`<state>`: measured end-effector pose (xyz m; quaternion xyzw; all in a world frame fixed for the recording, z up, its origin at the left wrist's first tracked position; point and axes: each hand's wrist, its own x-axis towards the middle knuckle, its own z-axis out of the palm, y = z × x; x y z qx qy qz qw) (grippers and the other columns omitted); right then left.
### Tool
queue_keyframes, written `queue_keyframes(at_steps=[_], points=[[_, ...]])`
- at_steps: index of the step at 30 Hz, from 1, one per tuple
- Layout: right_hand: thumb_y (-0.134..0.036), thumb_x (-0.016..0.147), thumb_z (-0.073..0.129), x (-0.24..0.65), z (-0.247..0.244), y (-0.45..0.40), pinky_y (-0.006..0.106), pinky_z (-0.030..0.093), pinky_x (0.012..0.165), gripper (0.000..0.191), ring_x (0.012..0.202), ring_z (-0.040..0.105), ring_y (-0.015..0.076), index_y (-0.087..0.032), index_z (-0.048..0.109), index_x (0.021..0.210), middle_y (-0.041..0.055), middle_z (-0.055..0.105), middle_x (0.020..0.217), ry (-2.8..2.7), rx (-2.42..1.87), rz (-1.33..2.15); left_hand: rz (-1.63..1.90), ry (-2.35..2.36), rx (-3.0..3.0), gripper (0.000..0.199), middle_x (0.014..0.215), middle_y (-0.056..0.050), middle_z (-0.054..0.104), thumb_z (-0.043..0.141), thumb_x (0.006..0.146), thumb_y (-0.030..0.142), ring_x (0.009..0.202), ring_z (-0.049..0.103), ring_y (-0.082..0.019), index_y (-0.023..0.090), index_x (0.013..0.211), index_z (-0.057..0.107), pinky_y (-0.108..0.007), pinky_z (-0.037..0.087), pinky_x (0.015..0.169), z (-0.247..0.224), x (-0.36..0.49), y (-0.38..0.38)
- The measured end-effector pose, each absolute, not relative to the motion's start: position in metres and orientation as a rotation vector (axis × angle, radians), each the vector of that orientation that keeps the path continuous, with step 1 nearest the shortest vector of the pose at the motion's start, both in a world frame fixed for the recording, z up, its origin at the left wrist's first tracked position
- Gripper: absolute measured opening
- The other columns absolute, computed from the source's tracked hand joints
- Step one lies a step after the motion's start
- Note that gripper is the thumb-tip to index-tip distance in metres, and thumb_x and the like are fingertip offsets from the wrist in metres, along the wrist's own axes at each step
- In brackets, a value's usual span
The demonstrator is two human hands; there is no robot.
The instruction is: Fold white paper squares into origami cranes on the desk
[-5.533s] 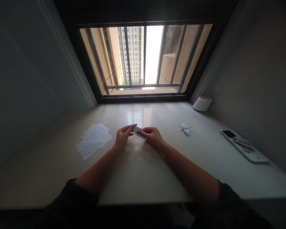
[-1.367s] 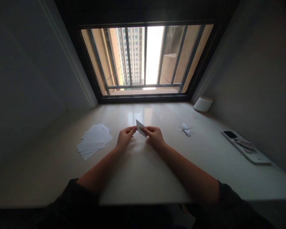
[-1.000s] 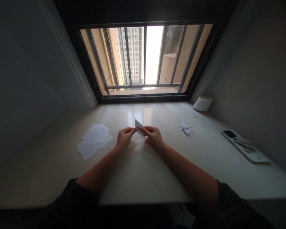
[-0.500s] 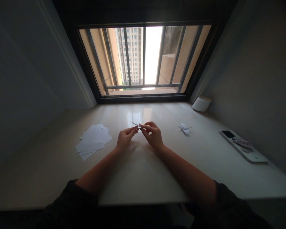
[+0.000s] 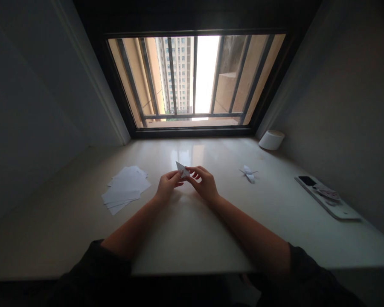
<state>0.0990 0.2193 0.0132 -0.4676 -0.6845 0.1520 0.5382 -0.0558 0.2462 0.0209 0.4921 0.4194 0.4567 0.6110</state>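
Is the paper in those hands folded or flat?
Folded. The paper held between the left hand and right hand makes a pointed triangle, not a flat sheet.

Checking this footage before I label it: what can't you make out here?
Head view:
Folded paper: partly hidden by the hands.
Patterned item beside the phone: too small to identify.
Paper figure: folds too small to read.
Sleeves: cut off by the lower edge.

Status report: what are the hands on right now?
Left hand pinching folded white paper. Right hand at its edge, contact unclear. Loose paper sheets to the left, paper crane to the right, neither between the hands.
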Motion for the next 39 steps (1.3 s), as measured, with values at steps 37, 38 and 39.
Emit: queue_keyframes(at_steps=[37, 38, 39], points=[[-0.033, 0.073, 0.067, 0.096, 0.013, 0.221, 0.029, 0.052, 0.062, 0.032, 0.072, 0.058, 0.0146, -0.025, 0.063, 0.104, 0.0046, 0.062, 0.096, -1.544, -1.017, 0.571, 1.118, 0.917, 0.920, 0.037, 0.081, -0.008, 0.070, 0.074, 0.064, 0.040, 0.076, 0.065, -0.019, 0.011, 0.088, 0.070, -0.033, 0.050, 0.077, 0.028, -0.054, 0.245], [-0.033, 0.074, 0.067, 0.096, 0.013, 0.221, 0.028, 0.052, 0.062, 0.032, 0.073, 0.058, 0.0145, -0.026, 0.062, 0.105, 0.0045, 0.062, 0.096, -1.572, -1.022, 0.540, 1.120, 0.919, 0.925, 0.037, 0.081, -0.008, 0.070, 0.074, 0.064, 0.040, 0.076, 0.065, -0.019, 0.011, 0.088, 0.070, -0.032, 0.051, 0.076, 0.028, -0.054, 0.245], [-0.032, 0.075, 0.067, 0.097, 0.013, 0.220, 0.028, 0.052, 0.062, 0.032, 0.073, 0.058, 0.0145, -0.026, 0.062, 0.106, 0.0044, 0.061, 0.095, -1.598, -1.026, 0.510, 1.124, 0.925, 0.927, 0.037, 0.081, -0.008, 0.070, 0.074, 0.064, 0.040, 0.075, 0.065, -0.019, 0.011, 0.088, 0.070, -0.032, 0.051, 0.075, 0.028, -0.054, 0.244]])
